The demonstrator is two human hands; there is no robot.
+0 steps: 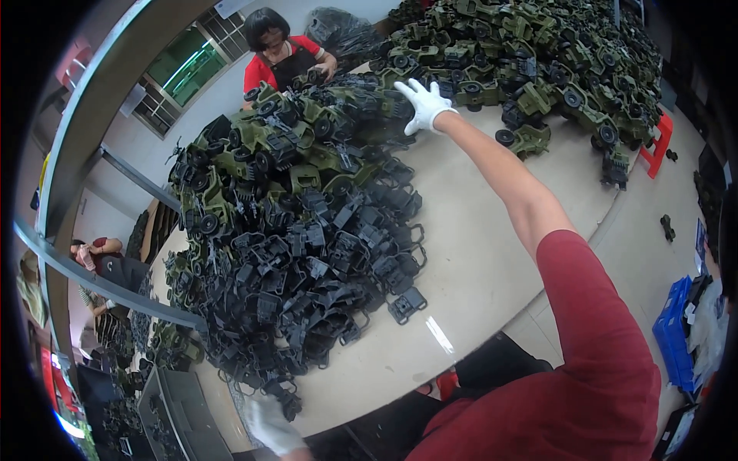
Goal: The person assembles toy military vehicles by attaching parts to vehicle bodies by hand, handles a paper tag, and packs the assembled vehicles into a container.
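My right hand (424,105), in a white glove, reaches far across the table with its fingers spread and nothing in it. It is nearest to the right edge of a heap of olive-green toy jeep bodies (304,142); whether a fingertip touches them I cannot tell. Low at the left, my left hand (270,426), also gloved in white, is smeared by motion near the table's front edge. It is beside the lower end of a pile of black plastic toy parts (300,269), and its fingers cannot be made out. One black part (407,305) lies apart from that pile.
A larger heap of green toy jeeps (530,54) covers the table's far right. Across the table, a person in red (284,58) handles parts. A metal frame (77,146) rises at left, above a grey-green bin (181,411). A blue crate (675,334) stands at right.
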